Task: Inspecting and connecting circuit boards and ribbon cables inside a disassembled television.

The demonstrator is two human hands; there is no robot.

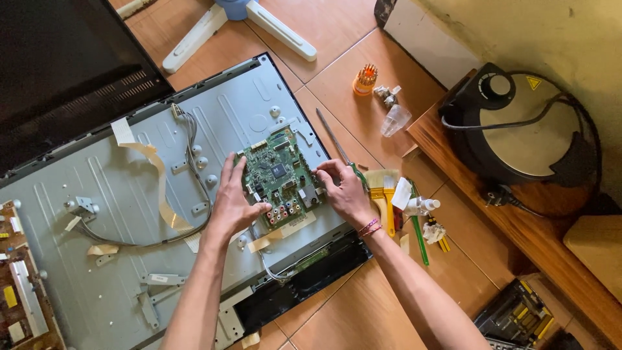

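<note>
Currently, item by item, as your hands stand:

Left hand (234, 204): fingers spread and laid flat on the left edge of the green rectangular circuit board (280, 176), thumb tucked under its lower corner by the row of coloured round sockets. It presses and steadies; it does not close round anything.

Right hand (343, 191): fingers curled, tips pinching the right edge of the same board beside a small metal bracket. Whether a screw or connector sits between the tips you cannot tell.

Circuit board: lies between your two hands, on the grey ribbed sheet-metal back panel (123, 220) of an opened flat television.

Left of your left fingers: a bundle of grey wires (194, 162) and a pale beige flat ribbon cable (159, 185), both loose on the panel.

Just behind your right fingertips: a long slender metal screwdriver (334, 139) lying on the orange floor tiles (350, 311).

Right of your right wrist: two yellow-handled paintbrushes (382, 191), a small white bottle (421, 206), a green-handled tool (420, 236).

Further off: an orange holder of screwdriver bits (365, 79), a round black and grey appliance (525, 129) on a wooden bench.

Progress, judged: the rear cover is already off and the panel bared. The board still sits in its place on the panel; lifting it free is not yet done.
</note>
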